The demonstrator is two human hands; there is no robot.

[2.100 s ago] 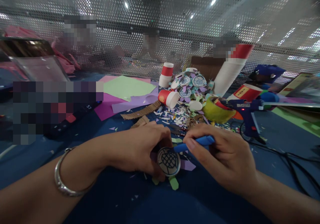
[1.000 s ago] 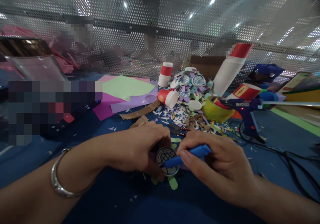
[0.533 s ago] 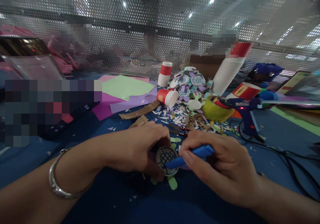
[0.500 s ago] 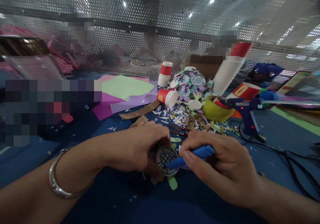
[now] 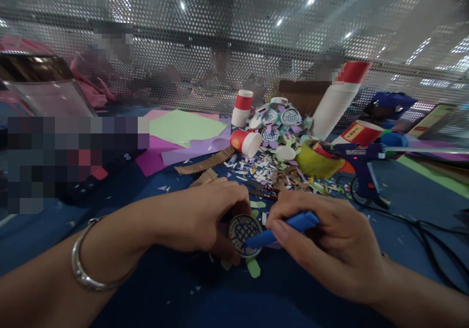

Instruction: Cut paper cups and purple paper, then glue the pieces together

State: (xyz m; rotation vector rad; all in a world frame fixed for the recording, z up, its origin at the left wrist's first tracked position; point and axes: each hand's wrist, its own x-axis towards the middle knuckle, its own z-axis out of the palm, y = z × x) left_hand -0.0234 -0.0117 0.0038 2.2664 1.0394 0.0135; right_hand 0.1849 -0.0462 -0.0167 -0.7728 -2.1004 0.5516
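Near the middle front of the table, my left hand (image 5: pixel 216 215) is closed around the edge of a small round paper-cup turtle (image 5: pixel 244 230), with its thumb and fingers on the left side. Dark grid lines cover its pale top, and green paper tabs (image 5: pixel 253 268) stick out from under it. My right hand (image 5: pixel 326 245) pinches a blue marker (image 5: pixel 282 230), whose lower end meets the grid-marked top. Just beyond my hands lie dark-handled scissors (image 5: pixel 262 189), partly hidden, among green paper pieces.
Behind are a pile of similar paper turtles (image 5: pixel 278 122), a tipped red cup (image 5: pixel 245 143), paper scraps (image 5: pixel 252 169) and a yellow tape roll (image 5: pixel 317 159). A blue glue gun (image 5: pixel 361 171) stands right, its black cord (image 5: pixel 421 225) trailing. Coloured sheets (image 5: pixel 186 127) lie left; stacked cups (image 5: pixel 335 105) lean behind.
My right hand and the blue marker have shifted slightly to the right and down across the turtle's top. My left hand and the turtle have hardly moved.
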